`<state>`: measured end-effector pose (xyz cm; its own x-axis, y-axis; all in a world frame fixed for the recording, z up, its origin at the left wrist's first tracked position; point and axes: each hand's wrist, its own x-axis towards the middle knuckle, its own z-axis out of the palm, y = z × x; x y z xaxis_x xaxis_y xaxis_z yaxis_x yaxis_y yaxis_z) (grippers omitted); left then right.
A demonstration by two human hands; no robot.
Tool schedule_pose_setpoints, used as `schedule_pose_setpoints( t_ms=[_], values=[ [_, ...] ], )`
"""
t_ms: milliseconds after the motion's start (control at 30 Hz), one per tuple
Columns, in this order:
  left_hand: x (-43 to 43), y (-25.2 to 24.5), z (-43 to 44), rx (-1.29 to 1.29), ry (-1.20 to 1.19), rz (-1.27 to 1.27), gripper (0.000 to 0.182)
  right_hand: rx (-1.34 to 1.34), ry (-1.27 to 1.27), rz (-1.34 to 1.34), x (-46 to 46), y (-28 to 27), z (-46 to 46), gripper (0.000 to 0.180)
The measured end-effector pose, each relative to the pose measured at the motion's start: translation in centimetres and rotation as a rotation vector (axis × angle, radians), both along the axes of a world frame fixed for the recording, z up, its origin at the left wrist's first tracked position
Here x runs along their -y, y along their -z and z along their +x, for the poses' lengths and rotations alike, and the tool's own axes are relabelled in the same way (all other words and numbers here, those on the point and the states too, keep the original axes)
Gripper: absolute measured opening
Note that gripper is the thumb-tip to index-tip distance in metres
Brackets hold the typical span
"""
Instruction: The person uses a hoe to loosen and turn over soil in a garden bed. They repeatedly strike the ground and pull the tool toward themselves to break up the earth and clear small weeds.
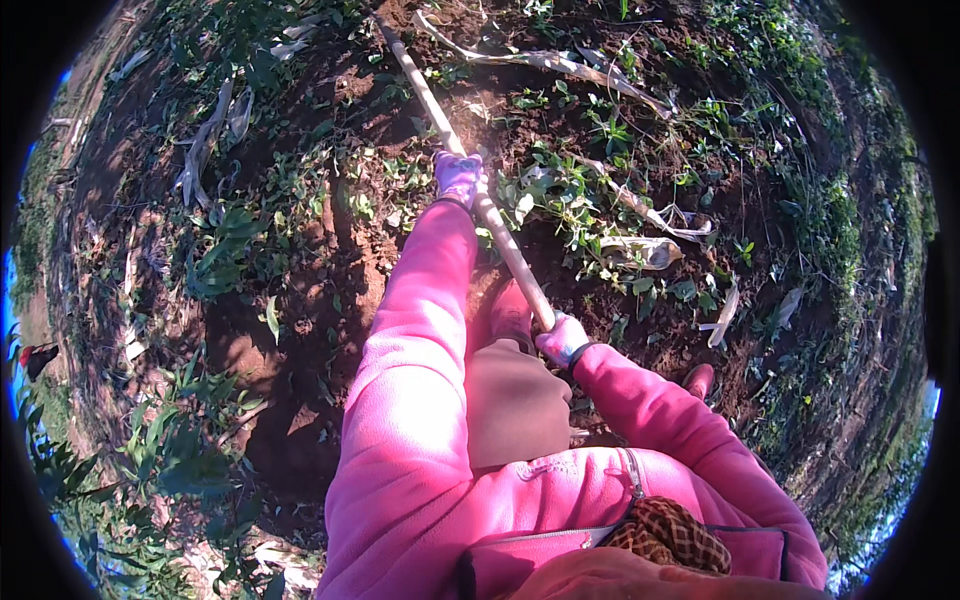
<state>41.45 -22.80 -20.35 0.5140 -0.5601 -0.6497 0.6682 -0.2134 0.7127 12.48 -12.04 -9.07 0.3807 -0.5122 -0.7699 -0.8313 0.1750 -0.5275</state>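
Both of my hands wear patterned pinkish-purple gloves and grip one long wooden handle (510,247). My left hand (459,177) is closed around it farther from my body, with that arm stretched out. Near the handle's close end, my right hand (561,339) holds on by my shin. The handle slants away to the upper left, and its far end meets dark soil near the top edge, where any tool head cannot be made out. Green weeds (555,195) grow beside the handle on the right.
Dry maize stalks (555,64) and husks (641,253) lie on the reddish soil. My boots (512,307) stand below the handle, one farther right. Leafy branches (180,450) rise at the lower left. Something dark and red (37,360), unclear, shows at the far left rim.
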Motion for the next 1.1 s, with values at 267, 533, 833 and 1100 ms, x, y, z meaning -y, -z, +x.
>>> schedule_pose_setpoints(
  t_ms=[267, 533, 833, 1100],
  values=[
    [-3.5, 5.4, -2.4, -0.552, -0.044, -0.490, 0.019, 0.063, 0.097, 0.115, -10.2, -2.4, -14.5, 0.021],
    [-12.0, 1.3, -17.5, -0.278, 0.328, -0.056, 0.032, -0.270, 0.031, 0.133, -13.4, -5.3, -24.6, 0.023],
    [-3.8, -5.6, -7.4, -0.075, -0.058, 0.004, 0.020, -0.197, 0.054, 0.107, -8.9, -5.2, -15.2, 0.024],
    [-0.1, -10.1, 0.5, 0.144, -0.065, -0.210, 0.021, -0.111, -0.163, -0.155, 2.7, -2.2, 0.3, 0.029]
  ],
)
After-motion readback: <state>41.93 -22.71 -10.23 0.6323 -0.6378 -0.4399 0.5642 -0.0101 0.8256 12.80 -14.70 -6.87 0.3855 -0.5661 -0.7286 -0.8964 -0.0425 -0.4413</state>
